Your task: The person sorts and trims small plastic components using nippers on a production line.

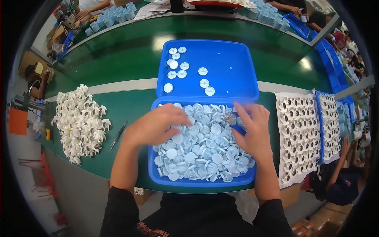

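Both my hands are over a blue tray (152,173) heaped with pale blue round discs (197,144), many with a stem on one face. My left hand (160,120) is low over the heap's left side, fingers bent and thumb apart, with discs showing between them. At the right side, my right hand (254,128) has thumb and forefinger spread; some fingers are blurred. A small shiny greyish piece (229,118) shows near those fingertips; its kind is unclear, and I cannot tell whether they touch it.
Behind is a second blue tray (233,83) with several loose discs. White finned parts (81,122) and tweezers (119,135) lie on the left of the green table. Finned parts in rows (298,134) lie on the right. Other people work beyond, near pale blue cups (114,16).
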Tool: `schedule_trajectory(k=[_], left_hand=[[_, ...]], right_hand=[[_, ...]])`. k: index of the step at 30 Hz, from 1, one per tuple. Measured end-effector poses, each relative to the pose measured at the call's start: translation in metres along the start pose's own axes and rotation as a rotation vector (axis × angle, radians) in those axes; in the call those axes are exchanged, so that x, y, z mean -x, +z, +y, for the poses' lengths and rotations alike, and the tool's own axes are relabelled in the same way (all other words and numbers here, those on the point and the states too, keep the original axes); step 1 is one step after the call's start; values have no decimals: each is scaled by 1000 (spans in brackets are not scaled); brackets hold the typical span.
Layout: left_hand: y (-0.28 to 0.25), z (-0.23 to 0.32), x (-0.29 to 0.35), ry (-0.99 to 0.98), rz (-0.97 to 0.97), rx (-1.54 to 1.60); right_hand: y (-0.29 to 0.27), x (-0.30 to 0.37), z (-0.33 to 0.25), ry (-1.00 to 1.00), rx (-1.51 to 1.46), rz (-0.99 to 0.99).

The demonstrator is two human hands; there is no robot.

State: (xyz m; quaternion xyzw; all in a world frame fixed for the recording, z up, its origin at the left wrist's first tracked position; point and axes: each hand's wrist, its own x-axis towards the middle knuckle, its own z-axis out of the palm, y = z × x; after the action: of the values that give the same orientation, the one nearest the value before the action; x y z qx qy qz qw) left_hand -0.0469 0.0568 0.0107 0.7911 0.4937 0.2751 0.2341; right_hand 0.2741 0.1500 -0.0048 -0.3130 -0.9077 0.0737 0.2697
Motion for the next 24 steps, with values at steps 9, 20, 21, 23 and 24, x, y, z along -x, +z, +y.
schedule_trajectory(k=[9, 20, 21, 23, 24], left_hand=[[10, 34, 10, -222, -271, -169], [9, 50, -10, 138, 55, -146], [13, 52, -11, 144, 61, -142], [21, 55, -14, 215, 157, -101], [24, 55, -15, 215, 162, -101]], right_hand=[[1, 5, 5, 18, -130, 50], [-1, 10, -4, 27, -328, -81], [2, 12, -7, 13, -384, -84], [-2, 13, -12, 34, -433, -127], [-8, 7, -15, 29, -445, -150]])
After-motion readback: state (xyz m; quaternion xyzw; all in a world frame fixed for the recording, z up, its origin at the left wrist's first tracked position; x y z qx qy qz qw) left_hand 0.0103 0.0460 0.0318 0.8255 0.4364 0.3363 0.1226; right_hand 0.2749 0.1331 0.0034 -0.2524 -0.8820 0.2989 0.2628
